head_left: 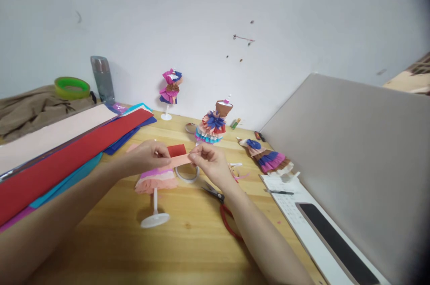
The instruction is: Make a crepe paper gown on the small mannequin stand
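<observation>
Between my two hands a short strip of peach crepe paper (177, 161) is stretched level. My left hand (152, 157) pinches its left end, and my right hand (208, 161) grips the right end between thumb and fingers. Just below stands a small white mannequin stand (155, 219) wearing a ruffled peach and purple paper skirt (156, 183); its upper part is hidden behind my left hand and the strip. A roll of white tape (187, 179) lies under the strip, with a piece of red paper (176, 150) behind it. Scissors with red handles (224, 213) rest beside my right forearm.
Long crepe paper sheets (74, 155) cover the left side. Two dressed mannequins, one pink and blue (172, 88) and one with tiered ruffles (212, 126), stand near the wall. A paper dress (268, 157) lies by a large grey panel (352, 155) and white board (302, 226) at right.
</observation>
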### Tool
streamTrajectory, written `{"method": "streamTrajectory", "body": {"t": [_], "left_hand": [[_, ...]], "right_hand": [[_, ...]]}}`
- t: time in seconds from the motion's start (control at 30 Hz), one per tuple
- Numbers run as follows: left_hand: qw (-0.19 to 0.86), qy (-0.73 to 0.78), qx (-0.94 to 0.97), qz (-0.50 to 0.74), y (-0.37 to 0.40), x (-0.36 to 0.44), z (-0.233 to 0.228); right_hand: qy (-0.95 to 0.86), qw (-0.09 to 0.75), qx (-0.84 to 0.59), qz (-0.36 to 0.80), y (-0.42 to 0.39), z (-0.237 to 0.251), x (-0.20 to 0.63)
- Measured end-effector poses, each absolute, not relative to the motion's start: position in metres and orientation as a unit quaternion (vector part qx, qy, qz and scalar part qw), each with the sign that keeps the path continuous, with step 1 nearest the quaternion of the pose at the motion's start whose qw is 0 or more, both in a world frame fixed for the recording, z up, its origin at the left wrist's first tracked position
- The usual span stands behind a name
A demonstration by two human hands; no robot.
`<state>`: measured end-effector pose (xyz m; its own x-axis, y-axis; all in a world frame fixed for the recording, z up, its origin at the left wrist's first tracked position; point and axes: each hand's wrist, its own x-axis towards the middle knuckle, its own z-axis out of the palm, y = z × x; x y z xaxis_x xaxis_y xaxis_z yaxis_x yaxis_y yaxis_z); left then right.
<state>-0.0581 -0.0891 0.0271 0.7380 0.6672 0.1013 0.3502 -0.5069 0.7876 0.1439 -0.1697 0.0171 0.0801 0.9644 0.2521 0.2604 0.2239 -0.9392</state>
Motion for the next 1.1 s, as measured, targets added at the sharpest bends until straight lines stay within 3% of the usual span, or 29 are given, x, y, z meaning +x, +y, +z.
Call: {"method": "streamTrajectory", "body": {"t": [0.43,0.67,0.9,1.1], "left_hand": [[0.485,0.29,0.797,0.213,-0.11,-0.035,0.023],[0.536,0.306,0.765,0.184,-0.099,-0.034,0.026],[0.496,0.279,0.809,0.15,-0.075,-0.02,0.057],[0.513,0.365,0.771,0.099,-0.063,-0.013,0.055]], "right_hand": [[-0.699,0.393,-0.527,0.281,-0.183,0.028,0.145],[-0.677,0.418,-0.531,0.292,-0.179,0.036,0.147],[-0.649,0.451,-0.536,0.296,-0.159,0.043,0.156],[-0.623,0.468,-0.559,0.283,-0.141,0.034,0.159]]}}
